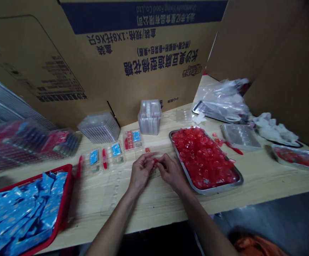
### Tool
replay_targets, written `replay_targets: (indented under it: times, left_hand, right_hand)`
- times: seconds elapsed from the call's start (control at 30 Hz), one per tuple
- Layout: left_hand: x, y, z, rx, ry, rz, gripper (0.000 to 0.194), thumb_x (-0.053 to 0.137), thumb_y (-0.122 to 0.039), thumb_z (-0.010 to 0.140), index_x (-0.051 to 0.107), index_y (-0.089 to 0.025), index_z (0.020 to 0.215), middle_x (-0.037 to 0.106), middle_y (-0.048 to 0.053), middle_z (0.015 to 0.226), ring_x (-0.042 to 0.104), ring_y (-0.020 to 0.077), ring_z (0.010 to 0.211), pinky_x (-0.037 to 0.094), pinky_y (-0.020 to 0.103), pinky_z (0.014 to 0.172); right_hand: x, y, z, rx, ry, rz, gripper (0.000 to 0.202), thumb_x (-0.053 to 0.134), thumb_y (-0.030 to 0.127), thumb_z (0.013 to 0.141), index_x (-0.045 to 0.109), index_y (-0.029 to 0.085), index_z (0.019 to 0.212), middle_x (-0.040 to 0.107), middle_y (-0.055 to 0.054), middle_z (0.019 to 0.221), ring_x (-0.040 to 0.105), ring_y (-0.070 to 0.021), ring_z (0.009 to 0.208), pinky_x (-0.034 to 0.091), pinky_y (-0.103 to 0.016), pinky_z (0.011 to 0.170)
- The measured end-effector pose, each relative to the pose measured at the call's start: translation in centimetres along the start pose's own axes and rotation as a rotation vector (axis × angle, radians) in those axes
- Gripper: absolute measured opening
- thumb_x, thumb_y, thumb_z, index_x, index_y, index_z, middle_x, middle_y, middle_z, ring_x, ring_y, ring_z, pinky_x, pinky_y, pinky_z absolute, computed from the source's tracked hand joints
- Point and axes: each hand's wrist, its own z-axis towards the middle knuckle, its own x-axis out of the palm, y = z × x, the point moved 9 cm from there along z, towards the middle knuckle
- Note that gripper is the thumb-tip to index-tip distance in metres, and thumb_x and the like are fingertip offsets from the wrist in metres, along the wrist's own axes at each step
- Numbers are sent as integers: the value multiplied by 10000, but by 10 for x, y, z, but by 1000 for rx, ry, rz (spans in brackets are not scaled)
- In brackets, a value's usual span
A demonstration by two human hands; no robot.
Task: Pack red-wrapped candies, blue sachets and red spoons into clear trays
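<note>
Head view: both hands (153, 170) nearly closed, fingertips pinching small red piece (156, 161).

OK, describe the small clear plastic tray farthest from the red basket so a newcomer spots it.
Start at the big red plastic basket, then go right, past two similar trays. Your clear tray comes next. Only it shows red blocks beside its blue packet.

just one head cam here, looking forward and down over the tabletop (87, 202), near edge low, boxes (96, 81) behind
</note>
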Motion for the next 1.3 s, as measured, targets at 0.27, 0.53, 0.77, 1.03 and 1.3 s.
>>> replay_targets:
  times: [0.27, 0.53, 0.77, 1.03, 1.3]
  left_hand:
    - [4, -23, -10, 197, -38, 338, 245, 683, -306, 810, 778, -199, 1009, 759, 50, 949, 684, 180, 852, 516, 282, 801]
    - [4, -30, -9, 243, -25, 368, 231, 662, -253, 792, 796, -201, 973, 748, 50, 901, 681, 173, 829, 515, 275, 772]
    - [4, -31, -12, 261, -70, 376, 211, 659, -230, 780, 798, -208, 937, 729, 30, 838, 665, 155, 775, 502, 256, 729]
    - [13, -27, -7, 216, 10, 467, 278, 627, -239, 805, 744, -158, 1044, 753, 57, 919, 686, 173, 794, 524, 274, 752]
    - [20, -29, -11, 309, -19, 579, 247, 566, -166, 818, 737, -180, 997, 748, 52, 937, 688, 174, 830, 524, 278, 775]
  right_hand:
    - [-4, 12, -1, -31, -13, -71, 101, 503, 293, 894, 505, 221, 822, 530, 36, 685, 479, -132, 607, 351, -247, 558]
    - [-1, 19, -1, -55, 29, -93, 111, 474, 299, 924, 512, 216, 860, 559, 25, 715, 492, -128, 613, 372, -243, 565]
    - [-6, 16, -1, -39, -39, -181, 113, 464, 277, 894, 505, 221, 805, 564, 29, 652, 503, -129, 563, 358, -240, 542]
    - [-4, 24, -3, -89, -58, -313, 87, 427, 216, 857, 511, 223, 837, 614, -2, 695, 585, -163, 619, 391, -257, 575]
    - [-4, 23, -8, -104, -140, -476, 106, 391, 192, 881, 493, 221, 878, 645, -37, 743, 619, -194, 671, 404, -288, 603]
